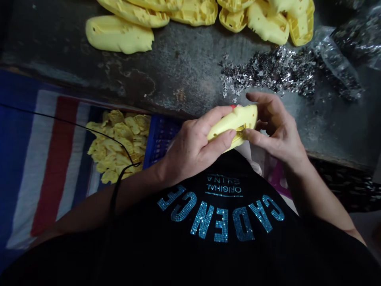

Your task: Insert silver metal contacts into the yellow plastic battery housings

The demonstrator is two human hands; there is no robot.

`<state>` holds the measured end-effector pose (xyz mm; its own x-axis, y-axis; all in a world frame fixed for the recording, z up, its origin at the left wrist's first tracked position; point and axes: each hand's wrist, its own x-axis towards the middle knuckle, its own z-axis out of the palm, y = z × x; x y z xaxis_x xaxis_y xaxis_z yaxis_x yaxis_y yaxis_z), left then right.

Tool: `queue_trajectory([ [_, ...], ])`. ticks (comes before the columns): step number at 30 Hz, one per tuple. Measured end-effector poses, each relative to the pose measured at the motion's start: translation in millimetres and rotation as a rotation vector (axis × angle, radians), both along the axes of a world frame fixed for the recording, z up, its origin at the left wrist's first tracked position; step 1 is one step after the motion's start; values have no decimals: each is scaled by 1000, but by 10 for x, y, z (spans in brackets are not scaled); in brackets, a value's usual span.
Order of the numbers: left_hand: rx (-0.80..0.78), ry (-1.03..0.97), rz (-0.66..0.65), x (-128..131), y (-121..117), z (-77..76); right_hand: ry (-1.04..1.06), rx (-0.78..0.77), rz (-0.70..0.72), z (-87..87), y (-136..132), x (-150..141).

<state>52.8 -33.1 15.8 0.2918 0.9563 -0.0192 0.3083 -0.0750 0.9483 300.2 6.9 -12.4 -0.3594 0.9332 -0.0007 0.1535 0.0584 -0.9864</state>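
Roughly centre frame, just beyond the chest, a yellow moulded shell (233,126) sits between both hands, held clear of the counter. Left hand (190,149): grip closed around the shell's near body, fingers wrapped over it. Right hand (275,127): grip pinching the far, upper-right end between thumb and fingers, the hand arched and the fingers somewhat spread. A small red bit (233,106) shows at the shell's top edge, too little visible to identify. Handling, judged by eye: light and hollow, firm but perhaps slightly yielding, like dense foam or soft plastic; matt surface, probably not slippery. Its recessed, ribbed inner side offers edges to hook, though thin rims may flex, so the rounded body seems the surest place to hold. More yellow moulded pieces (196,12) lie along the top of the frame on a worn dark counter (181,67). Right of them, a heap of silvery metal scraps (268,71) spreads beside a clear plastic bag (336,55). Lower left, a blue crate (160,139) holds a pile of yellow pieces (116,143), next to a striped cloth (50,159). A black cord (89,127) crosses above the cloth. Black T-shirt (220,216) with blue sequinned lettering fills the bottom.
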Motion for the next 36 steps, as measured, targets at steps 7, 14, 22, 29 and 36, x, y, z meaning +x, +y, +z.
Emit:
queue_trajectory([
  [7,-88,-111,-18,-50,26,-61,68,-71,22,43,7,-62],
  [14,-119,-150,9,-38,36,-80,-14,75,-89,35,-35,14],
  [22,169,80,37,8,-19,-45,-355,534,-126,240,-273,-88],
  [29,478,248,11,67,-73,-143,-442,551,-145,222,-286,-184],
  [36,283,122,13,25,-57,-128,-261,335,-267,129,-372,-225],
])
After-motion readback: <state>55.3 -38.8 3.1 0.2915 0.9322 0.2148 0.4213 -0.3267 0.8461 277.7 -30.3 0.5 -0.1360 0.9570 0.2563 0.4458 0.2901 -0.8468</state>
